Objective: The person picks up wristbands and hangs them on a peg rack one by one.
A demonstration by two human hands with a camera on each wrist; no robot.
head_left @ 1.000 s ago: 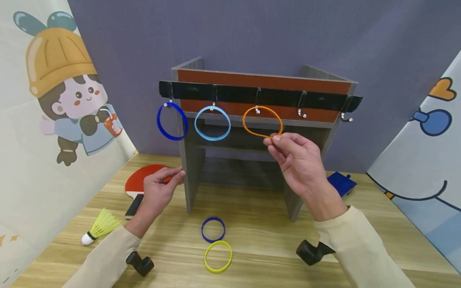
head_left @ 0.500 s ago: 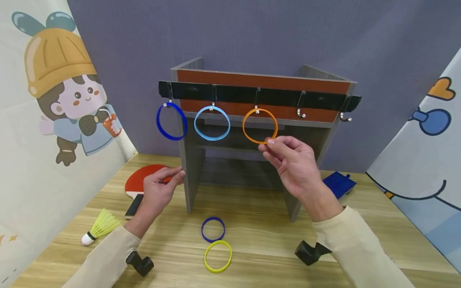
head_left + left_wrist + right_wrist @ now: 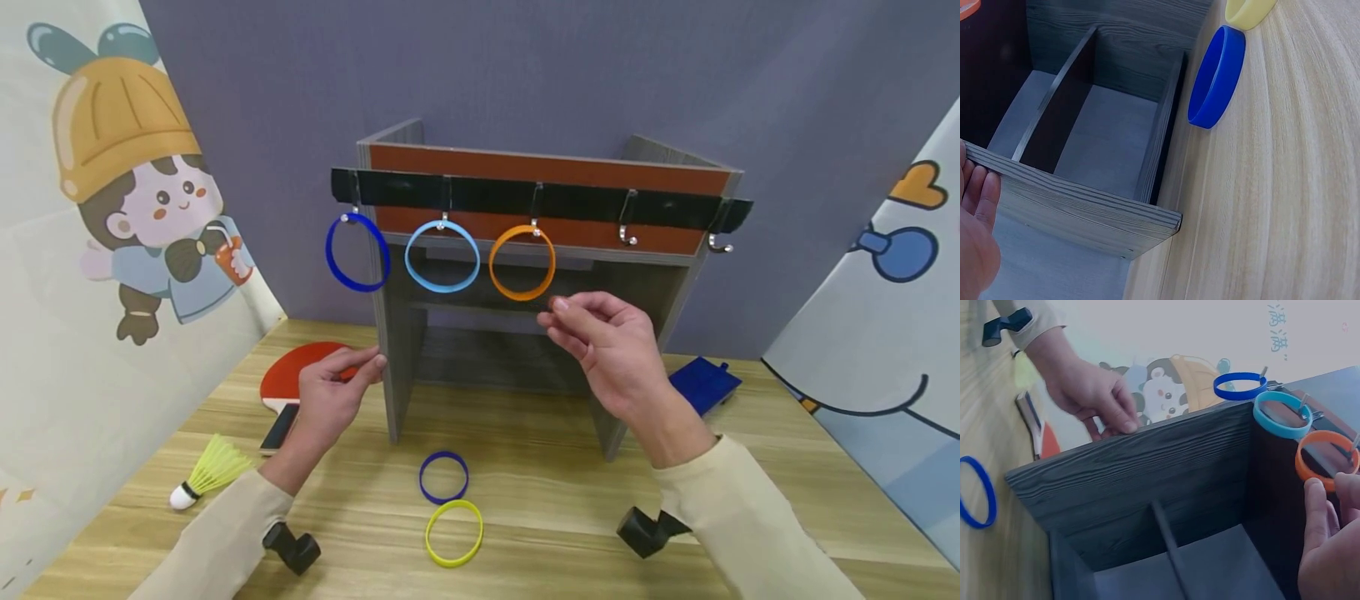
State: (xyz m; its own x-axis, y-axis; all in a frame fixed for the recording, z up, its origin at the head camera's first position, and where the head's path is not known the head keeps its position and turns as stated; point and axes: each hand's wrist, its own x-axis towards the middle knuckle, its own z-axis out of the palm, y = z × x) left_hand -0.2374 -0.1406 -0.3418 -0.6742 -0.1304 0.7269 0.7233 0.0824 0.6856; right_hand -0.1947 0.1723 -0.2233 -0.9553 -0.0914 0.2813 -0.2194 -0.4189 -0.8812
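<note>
An orange wristband (image 3: 522, 296) hangs from the middle hook of a black rail (image 3: 585, 202) on a grey wooden shelf. Just below and right of it is my right hand (image 3: 615, 354), thumb and fingertips close together, holding nothing and apart from the band in the head view. My left hand (image 3: 330, 404) holds the front edge of the shelf's left side panel (image 3: 392, 392), thumb at the edge and fingers along the outer face. A light blue wristband (image 3: 442, 288) and a dark blue wristband (image 3: 363, 287) hang on the two hooks to the left.
Two bare hooks (image 3: 628, 238) are at the rail's right. On the table lie a blue wristband (image 3: 442, 502) and a yellow wristband (image 3: 452, 564). A red table tennis bat (image 3: 296, 371) and a shuttlecock (image 3: 213, 467) lie left; a blue object (image 3: 705, 383) sits right of the shelf.
My right hand has moved slightly down and left and let go of the orange wristband, which now hangs from the middle hook. My left hand has stayed on the panel.
</note>
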